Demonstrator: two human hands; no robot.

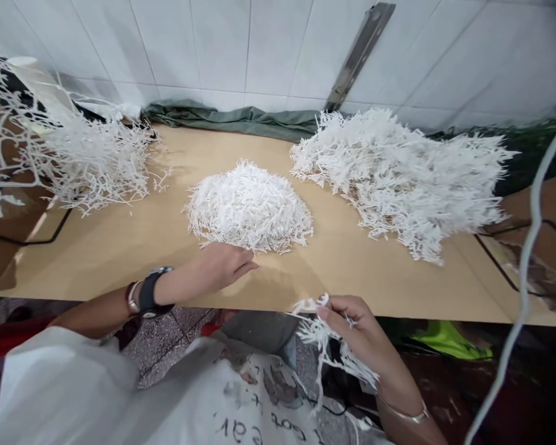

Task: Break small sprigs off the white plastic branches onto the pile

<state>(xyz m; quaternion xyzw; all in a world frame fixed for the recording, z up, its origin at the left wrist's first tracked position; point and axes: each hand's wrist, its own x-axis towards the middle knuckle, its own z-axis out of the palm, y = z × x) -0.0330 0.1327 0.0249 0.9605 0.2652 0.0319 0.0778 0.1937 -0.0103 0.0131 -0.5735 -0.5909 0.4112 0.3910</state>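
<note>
Your right hand [359, 334] pinched a white sprig [327, 346] at the table [120, 247] edge; your left hand [222, 266], fingers loosely flat and empty, touched the middle pile [250, 207]. Best picked singly.

I am working at a tan cardboard-covered table [120, 247]. A rounded heap of short white sprigs [249, 207] is lying at its middle, a larger heap of white branched pieces [398, 170] is sitting to the right, and tangled white branches [92, 161] are spreading over the left edge. A green cloth [231, 118] is lying bunched along the back.
</note>
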